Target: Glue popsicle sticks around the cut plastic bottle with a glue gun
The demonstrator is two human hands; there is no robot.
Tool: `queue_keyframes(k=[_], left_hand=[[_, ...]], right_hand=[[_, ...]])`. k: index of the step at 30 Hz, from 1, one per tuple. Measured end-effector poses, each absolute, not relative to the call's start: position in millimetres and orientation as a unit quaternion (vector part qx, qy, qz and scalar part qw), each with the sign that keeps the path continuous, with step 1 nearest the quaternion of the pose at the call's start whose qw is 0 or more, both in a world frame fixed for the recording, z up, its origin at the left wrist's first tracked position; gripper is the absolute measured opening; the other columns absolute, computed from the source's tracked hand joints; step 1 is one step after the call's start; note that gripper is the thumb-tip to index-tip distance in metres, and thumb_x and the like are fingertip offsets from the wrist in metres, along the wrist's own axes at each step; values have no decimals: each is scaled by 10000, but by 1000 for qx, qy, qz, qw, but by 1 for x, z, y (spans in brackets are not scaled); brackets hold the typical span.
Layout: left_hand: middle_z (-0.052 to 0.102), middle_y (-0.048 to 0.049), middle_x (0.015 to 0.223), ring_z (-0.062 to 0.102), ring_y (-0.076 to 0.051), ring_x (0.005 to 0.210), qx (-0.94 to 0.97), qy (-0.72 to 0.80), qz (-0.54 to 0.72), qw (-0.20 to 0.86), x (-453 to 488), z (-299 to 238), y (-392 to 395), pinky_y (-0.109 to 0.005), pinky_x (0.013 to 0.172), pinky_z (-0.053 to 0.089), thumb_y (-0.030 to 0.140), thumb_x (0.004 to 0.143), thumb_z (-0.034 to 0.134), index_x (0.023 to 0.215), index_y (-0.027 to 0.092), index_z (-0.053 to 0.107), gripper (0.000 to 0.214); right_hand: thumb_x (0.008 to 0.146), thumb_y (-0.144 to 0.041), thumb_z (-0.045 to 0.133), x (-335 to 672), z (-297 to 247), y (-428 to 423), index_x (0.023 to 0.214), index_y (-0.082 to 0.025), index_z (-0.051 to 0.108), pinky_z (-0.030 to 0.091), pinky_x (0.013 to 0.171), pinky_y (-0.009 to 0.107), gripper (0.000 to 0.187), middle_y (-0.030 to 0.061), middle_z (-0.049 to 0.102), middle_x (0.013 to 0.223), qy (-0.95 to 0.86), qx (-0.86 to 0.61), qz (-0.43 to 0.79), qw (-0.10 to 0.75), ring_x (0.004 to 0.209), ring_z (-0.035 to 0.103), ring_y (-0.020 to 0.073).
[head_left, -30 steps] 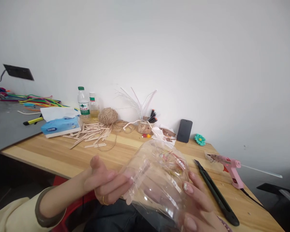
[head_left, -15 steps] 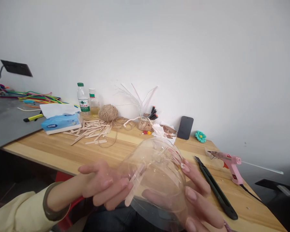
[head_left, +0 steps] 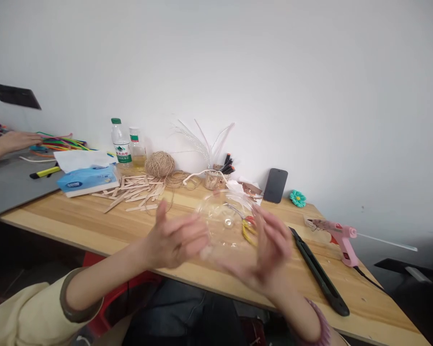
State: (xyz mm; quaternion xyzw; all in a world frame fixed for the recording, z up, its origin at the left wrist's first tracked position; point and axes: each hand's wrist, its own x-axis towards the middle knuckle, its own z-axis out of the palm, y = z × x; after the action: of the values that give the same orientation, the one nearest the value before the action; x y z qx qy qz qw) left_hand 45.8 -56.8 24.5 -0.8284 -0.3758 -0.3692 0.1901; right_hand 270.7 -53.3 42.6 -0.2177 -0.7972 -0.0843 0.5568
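Observation:
A clear, dome-shaped plastic piece (head_left: 228, 222), like the cut-off end of a bottle, is between my hands above the front of the table. My right hand (head_left: 269, 245) curls round its right side, blurred by motion. At the left rim my left hand (head_left: 178, 239) has its fingers bent against the plastic and its thumb raised. A pale tip by the left fingertips may be a craft stick, but it is too smeared to tell. Scissors (head_left: 249, 233) with red and yellow handles lie behind the plastic, partly hidden by my right hand.
Craft sticks (head_left: 139, 192), a tissue pack (head_left: 88, 181) and a twine ball (head_left: 159, 164) lie left. Right are a dark utility knife (head_left: 321, 274), a pink glue gun (head_left: 342, 235) and a phone (head_left: 275, 185). Another person's hand (head_left: 18, 140) reaches over pipe cleaners at far left.
The plastic piece has moved up and away from me and has turned, baring the scissors. My right hand has shifted round it. The other person's hand has come further into view.

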Motion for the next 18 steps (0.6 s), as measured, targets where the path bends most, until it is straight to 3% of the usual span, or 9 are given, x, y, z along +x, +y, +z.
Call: queue_keyframes(k=[2, 6, 9, 12, 15, 18], left_hand=[[685, 24, 924, 543, -174, 1072, -847, -333, -355, 212, 42, 39, -52, -542, 1144, -27, 281, 851, 563, 962, 270, 587, 114], [672, -48, 916, 565, -210, 1015, -906, -332, -225, 133, 42, 52, -27, -611, 1107, 43, 255, 864, 551, 970, 187, 597, 134], [667, -39, 944, 571, -193, 1009, -924, -333, -176, 68, 40, 46, -16, -599, 1104, 53, 214, 880, 519, 995, 198, 591, 137], [649, -64, 1053, 530, -214, 1102, -924, -338, -178, 33, 37, 39, -16, -579, 1106, 70, 201, 853, 555, 1089, 205, 565, 236], [609, -96, 1169, 425, -255, 1231, -921, -335, -201, 8, 35, 40, -16, -556, 1111, 92, 231, 801, 627, 1171, 198, 526, 385], [629, -69, 1133, 427, -246, 1224, -921, -331, -206, -11, 35, 47, -13, -524, 1115, 128, 211, 796, 623, 1123, 202, 555, 335]], right_hand=[[732, -493, 698, 267, 32, -30, 1378, -260, 185, 394, 1014, 558, 857, 153, 360, 1310, -798, -253, 15, 547, 1254, 408, 319], [766, -457, 672, 268, 6, 3, 1340, -227, 189, 374, 1032, 512, 785, 173, 367, 1320, -835, -334, 144, 412, 1273, 405, 294], [758, -425, 678, 272, 0, 7, 1342, -210, 211, 342, 1046, 519, 779, 192, 332, 1361, -872, -343, 86, 339, 1315, 337, 307], [763, -433, 670, 273, 12, 0, 1333, -180, 272, 312, 1048, 546, 739, 211, 306, 1388, -885, -331, 1, 329, 1336, 275, 328], [767, -409, 684, 268, 32, -9, 1233, -166, 418, 309, 1035, 541, 589, 190, 428, 1311, -883, -315, -67, 342, 1267, 353, 324], [772, -371, 696, 258, 47, -14, 1074, -201, 543, 347, 991, 498, 378, 112, 596, 1116, -896, -299, -84, 319, 1102, 494, 281]])
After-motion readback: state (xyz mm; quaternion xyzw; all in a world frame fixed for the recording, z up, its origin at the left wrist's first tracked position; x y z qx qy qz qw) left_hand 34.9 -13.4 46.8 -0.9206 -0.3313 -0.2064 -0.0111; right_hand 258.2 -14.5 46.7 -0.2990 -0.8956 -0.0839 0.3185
